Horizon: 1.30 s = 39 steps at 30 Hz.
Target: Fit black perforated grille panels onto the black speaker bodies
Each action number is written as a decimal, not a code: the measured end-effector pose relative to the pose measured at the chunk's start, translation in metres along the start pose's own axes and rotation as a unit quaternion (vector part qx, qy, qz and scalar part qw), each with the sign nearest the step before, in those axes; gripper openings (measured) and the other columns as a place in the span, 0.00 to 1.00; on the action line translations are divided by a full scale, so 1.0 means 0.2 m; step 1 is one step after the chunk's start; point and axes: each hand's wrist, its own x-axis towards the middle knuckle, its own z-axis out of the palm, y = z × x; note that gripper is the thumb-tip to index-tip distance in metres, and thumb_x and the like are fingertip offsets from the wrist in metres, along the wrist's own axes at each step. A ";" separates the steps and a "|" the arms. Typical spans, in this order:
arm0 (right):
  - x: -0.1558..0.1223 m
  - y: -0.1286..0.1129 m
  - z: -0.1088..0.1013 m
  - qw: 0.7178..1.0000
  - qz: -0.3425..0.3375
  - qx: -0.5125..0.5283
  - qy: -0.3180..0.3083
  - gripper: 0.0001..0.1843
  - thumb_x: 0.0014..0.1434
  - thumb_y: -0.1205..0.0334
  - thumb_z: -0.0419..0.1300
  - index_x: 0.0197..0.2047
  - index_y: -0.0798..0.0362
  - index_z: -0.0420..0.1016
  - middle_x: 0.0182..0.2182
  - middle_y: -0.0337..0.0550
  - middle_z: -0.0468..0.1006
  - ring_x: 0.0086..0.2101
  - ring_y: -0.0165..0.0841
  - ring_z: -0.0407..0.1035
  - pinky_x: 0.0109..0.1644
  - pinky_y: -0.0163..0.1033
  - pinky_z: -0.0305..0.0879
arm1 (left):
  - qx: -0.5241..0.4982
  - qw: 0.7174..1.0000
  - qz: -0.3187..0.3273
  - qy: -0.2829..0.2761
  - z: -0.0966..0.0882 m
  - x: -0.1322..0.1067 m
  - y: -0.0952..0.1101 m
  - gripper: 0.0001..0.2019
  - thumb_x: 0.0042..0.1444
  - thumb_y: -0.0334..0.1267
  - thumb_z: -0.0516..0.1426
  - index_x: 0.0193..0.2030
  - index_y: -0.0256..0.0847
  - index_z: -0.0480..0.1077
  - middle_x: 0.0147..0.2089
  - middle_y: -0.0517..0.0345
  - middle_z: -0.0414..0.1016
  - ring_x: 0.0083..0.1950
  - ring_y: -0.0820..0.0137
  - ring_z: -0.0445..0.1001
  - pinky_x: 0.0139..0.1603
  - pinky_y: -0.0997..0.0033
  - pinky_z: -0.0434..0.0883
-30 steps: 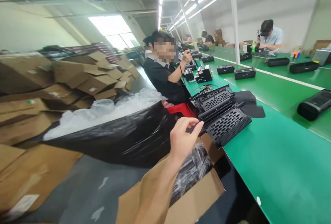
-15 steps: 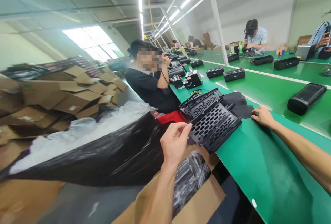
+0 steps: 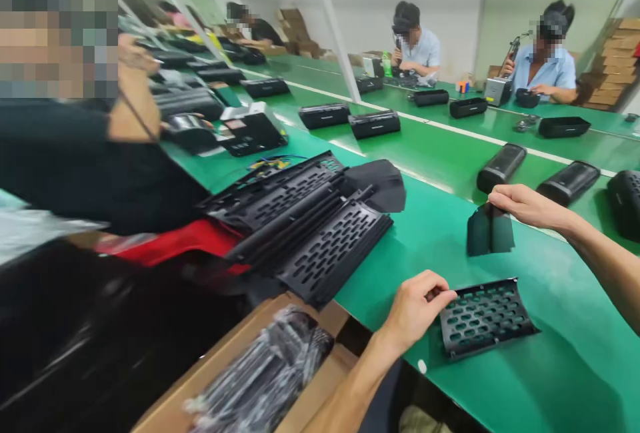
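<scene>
My left hand [image 3: 415,308] is closed on the left edge of a black perforated grille panel [image 3: 485,316] that lies on the green table [image 3: 540,380]. My right hand [image 3: 525,205] pinches the top of a dark fabric sheet [image 3: 489,232] and holds it hanging just above the table. A stack of the same black grille panels [image 3: 305,226] sits to the left at the table's near edge. More dark fabric sheets [image 3: 383,183] lie behind that stack.
A cardboard box [image 3: 270,373] with wrapped black parts stands below the table edge. A person in a black shirt [image 3: 90,160] sits close on the left. Black speaker bodies [image 3: 500,166] line the conveyor. Two other people work at the far side.
The view has swung right onto the table. My left hand took a grille panel from the stack and laid it down in front of me. My right hand lifted a fabric sheet off the pile.
</scene>
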 end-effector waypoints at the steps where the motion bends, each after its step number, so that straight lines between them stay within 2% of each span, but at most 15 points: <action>1: -0.07 -0.04 -0.02 0.999 0.003 0.031 -0.018 0.34 0.69 0.29 0.50 0.35 0.53 0.75 0.34 0.45 0.80 0.36 0.37 0.71 0.43 0.41 0.66 | 0.016 1.000 0.005 0.004 0.00 0.03 0.00 0.07 0.58 0.43 0.65 0.32 0.44 0.77 0.34 0.56 0.79 0.37 0.65 0.75 0.40 0.66 0.72; 3: -0.18 -0.10 -0.01 0.993 0.015 0.103 -0.059 0.36 0.67 0.27 0.52 0.39 0.54 0.78 0.40 0.49 0.83 0.41 0.41 0.75 0.49 0.43 0.70 | 0.014 0.999 0.008 0.047 -0.04 0.07 0.01 0.14 0.54 0.47 0.68 0.45 0.45 0.78 0.47 0.51 0.81 0.49 0.58 0.77 0.48 0.61 0.74; 5: -0.25 -0.12 0.03 0.981 0.034 0.168 -0.094 0.36 0.65 0.25 0.55 0.41 0.54 0.79 0.43 0.50 0.85 0.43 0.42 0.78 0.51 0.45 0.72 | -0.076 0.994 0.011 0.081 -0.09 0.10 0.04 0.29 0.55 0.53 0.66 0.60 0.44 0.73 0.61 0.43 0.77 0.59 0.53 0.75 0.54 0.58 0.74; 6: -0.28 -0.11 0.06 0.975 0.046 0.192 -0.104 0.36 0.63 0.25 0.56 0.40 0.53 0.78 0.42 0.50 0.85 0.42 0.42 0.79 0.50 0.45 0.74 | -0.148 0.986 0.004 0.070 -0.11 0.11 0.06 0.32 0.58 0.56 0.62 0.65 0.42 0.69 0.63 0.41 0.75 0.59 0.53 0.75 0.54 0.57 0.74; 9: -0.36 -0.04 0.18 0.958 0.103 0.241 -0.113 0.36 0.59 0.22 0.59 0.34 0.52 0.70 0.30 0.45 0.82 0.33 0.39 0.80 0.40 0.42 0.74 | -0.333 0.940 -0.063 -0.048 -0.11 0.12 0.12 0.32 0.64 0.61 0.53 0.64 0.38 0.68 0.49 0.41 0.82 0.42 0.59 0.80 0.39 0.63 0.74; 11: -0.40 0.02 0.26 0.950 0.145 0.255 -0.107 0.36 0.59 0.21 0.58 0.33 0.51 0.65 0.23 0.40 0.77 0.26 0.36 0.77 0.33 0.38 0.70 | -0.364 0.921 -0.106 -0.085 -0.08 0.09 0.15 0.28 0.62 0.59 0.58 0.59 0.38 0.70 0.37 0.50 0.81 0.27 0.67 0.74 0.27 0.69 0.67; 13: -0.46 0.07 0.32 0.946 0.176 0.259 -0.087 0.36 0.59 0.22 0.58 0.33 0.51 0.64 0.19 0.36 0.72 0.20 0.32 0.73 0.27 0.34 0.63 | -0.340 0.931 -0.110 -0.070 -0.04 0.04 0.17 0.22 0.61 0.53 0.61 0.55 0.40 0.70 0.33 0.57 0.78 0.22 0.72 0.68 0.22 0.71 0.63; 16: -0.52 0.11 0.39 0.946 0.218 0.232 -0.061 0.33 0.59 0.25 0.59 0.30 0.50 0.62 0.15 0.31 0.67 0.15 0.27 0.63 0.23 0.32 0.51 | -0.216 0.973 -0.075 -0.042 -0.01 -0.05 0.17 0.13 0.66 0.45 0.55 0.49 0.41 0.74 0.33 0.57 0.79 0.26 0.70 0.71 0.26 0.71 0.67; 18: -0.54 0.11 0.41 0.952 0.242 0.178 -0.055 0.31 0.60 0.29 0.59 0.28 0.50 0.62 0.15 0.32 0.67 0.14 0.26 0.58 0.23 0.34 0.50 | -0.100 0.994 -0.031 -0.025 -0.01 -0.09 0.15 0.12 0.66 0.39 0.52 0.46 0.41 0.77 0.37 0.54 0.81 0.33 0.68 0.76 0.33 0.70 0.71; 21: -0.55 0.11 0.44 0.966 0.240 0.082 -0.040 0.29 0.62 0.34 0.57 0.25 0.50 0.63 0.17 0.35 0.68 0.18 0.28 0.59 0.25 0.36 0.53 | 0.012 1.000 0.004 -0.011 -0.02 -0.13 0.13 0.14 0.64 0.34 0.50 0.41 0.41 0.78 0.39 0.55 0.83 0.36 0.67 0.78 0.38 0.69 0.72; 25: -0.54 0.12 0.47 0.979 0.202 -0.018 -0.009 0.31 0.67 0.34 0.51 0.23 0.50 0.60 0.17 0.36 0.63 0.22 0.30 0.54 0.28 0.39 0.49 | 0.101 0.993 -0.024 0.054 -0.02 -0.14 0.11 0.15 0.68 0.41 0.49 0.44 0.41 0.76 0.35 0.57 0.79 0.30 0.69 0.73 0.36 0.67 0.70; 29: -0.56 0.14 0.46 0.981 0.195 -0.015 0.009 0.30 0.69 0.35 0.49 0.26 0.50 0.64 0.21 0.38 0.69 0.25 0.32 0.59 0.31 0.39 0.51 | 0.201 0.976 -0.047 0.073 0.00 -0.10 0.09 0.18 0.65 0.52 0.56 0.53 0.42 0.74 0.46 0.51 0.79 0.43 0.61 0.76 0.41 0.64 0.72; 32: -0.60 0.15 0.46 0.981 0.191 0.012 0.011 0.21 0.66 0.40 0.57 0.34 0.50 0.74 0.27 0.39 0.75 0.28 0.34 0.65 0.32 0.39 0.54 | 0.234 0.971 -0.049 0.022 0.03 -0.08 0.04 0.14 0.62 0.50 0.62 0.48 0.46 0.76 0.48 0.51 0.79 0.51 0.55 0.75 0.44 0.61 0.72; 35: -0.63 0.18 0.48 0.983 0.184 -0.012 0.022 0.12 0.64 0.50 0.59 0.37 0.49 0.75 0.27 0.39 0.76 0.28 0.35 0.67 0.33 0.39 0.55 | 0.221 0.975 -0.031 -0.002 0.04 -0.07 0.02 0.07 0.64 0.45 0.61 0.41 0.46 0.76 0.44 0.51 0.79 0.49 0.56 0.74 0.47 0.60 0.71; 39: -0.62 0.25 0.55 0.974 0.181 -0.081 0.105 0.10 0.62 0.52 0.61 0.41 0.49 0.74 0.33 0.42 0.78 0.30 0.36 0.68 0.34 0.40 0.57 | 0.155 0.988 -0.006 -0.014 0.04 -0.06 0.01 0.09 0.67 0.44 0.57 0.40 0.45 0.75 0.42 0.52 0.80 0.47 0.58 0.75 0.48 0.61 0.70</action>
